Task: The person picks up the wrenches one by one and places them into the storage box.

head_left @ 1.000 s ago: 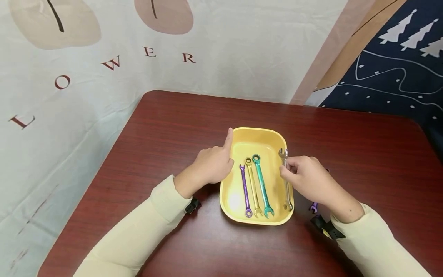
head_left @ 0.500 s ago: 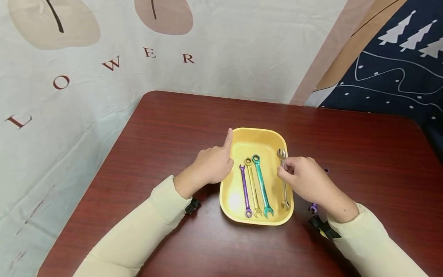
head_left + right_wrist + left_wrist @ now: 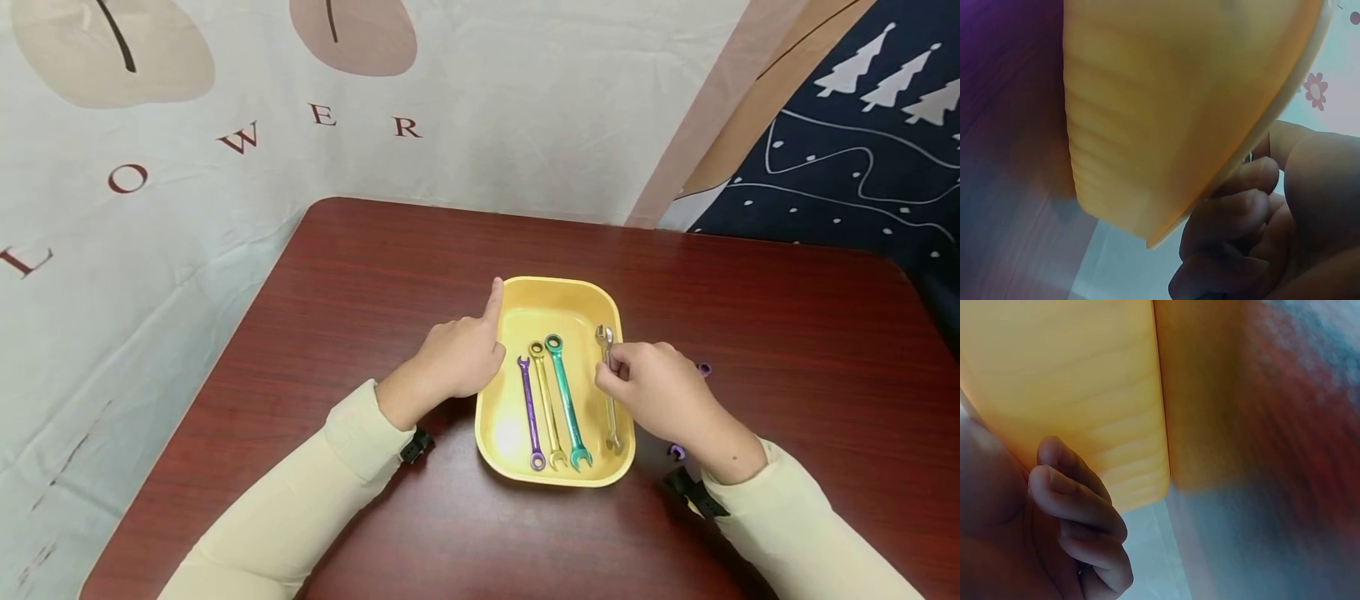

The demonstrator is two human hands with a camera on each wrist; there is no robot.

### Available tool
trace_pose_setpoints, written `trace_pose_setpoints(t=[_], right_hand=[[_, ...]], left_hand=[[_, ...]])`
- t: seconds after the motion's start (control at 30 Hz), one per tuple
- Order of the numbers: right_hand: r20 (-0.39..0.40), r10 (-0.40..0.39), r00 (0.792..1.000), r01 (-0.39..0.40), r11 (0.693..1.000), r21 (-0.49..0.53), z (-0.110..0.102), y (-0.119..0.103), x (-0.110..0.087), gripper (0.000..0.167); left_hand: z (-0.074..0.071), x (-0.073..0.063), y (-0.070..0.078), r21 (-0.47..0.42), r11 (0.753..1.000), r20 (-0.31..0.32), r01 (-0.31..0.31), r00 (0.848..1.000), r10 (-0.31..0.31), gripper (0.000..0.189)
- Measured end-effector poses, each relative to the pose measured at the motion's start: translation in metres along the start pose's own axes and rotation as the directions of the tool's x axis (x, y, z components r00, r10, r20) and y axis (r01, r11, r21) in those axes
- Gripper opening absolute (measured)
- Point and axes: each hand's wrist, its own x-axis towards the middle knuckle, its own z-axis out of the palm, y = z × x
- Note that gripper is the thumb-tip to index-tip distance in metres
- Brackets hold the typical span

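Observation:
A yellow plastic tray (image 3: 551, 293) stands on the table, with a purple wrench (image 3: 529, 408), a gold-coloured wrench (image 3: 548, 404) and a teal wrench (image 3: 567, 404) lying side by side inside. Over the tray's right side, my right hand (image 3: 660, 387) pinches a silver wrench (image 3: 611, 412) between thumb and index finger, lengthwise beside the teal one. My left hand (image 3: 459, 357) grips the tray's left rim, its thumb over the edge and its index finger straight along it. The other fingers (image 3: 1088, 500) curl outside the tray wall in the left wrist view.
Another purple wrench (image 3: 677, 451) lies on the table to the right of the tray, mostly hidden under my right hand. The dark red-brown table (image 3: 405, 267) reaches back to a printed cloth backdrop (image 3: 525, 150).
My right hand has shifted a little left with the silver wrench, from the tray's right wall toward the teal wrench. The left hand and tray have stayed put.

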Motion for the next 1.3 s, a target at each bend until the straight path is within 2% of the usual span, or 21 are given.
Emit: trace_pose_setpoints(t=[0.3,0.73,1.3], right_hand=[[-0.010,-0.010,1.000,0.009,0.998,-0.066,0.0030,-0.0017,-0.0006,0.035],[0.032,-0.027,0.999,0.032,0.985,-0.169,0.0032,-0.0091,0.0059,0.037],[0.059,-0.003,0.998,0.013,0.987,-0.158,0.0079,-0.0092,0.0059,0.033]], left_hand=[[0.0004,0.0005,0.0002,0.000,1.000,0.000,-0.008,1.000,0.008,0.084],[-0.0014,0.0001,0.0004,-0.003,1.000,0.004,0.000,1.000,0.000,0.083],[-0.0006,-0.0007,0.0001,-0.008,1.000,0.005,0.000,1.000,0.000,0.084]])
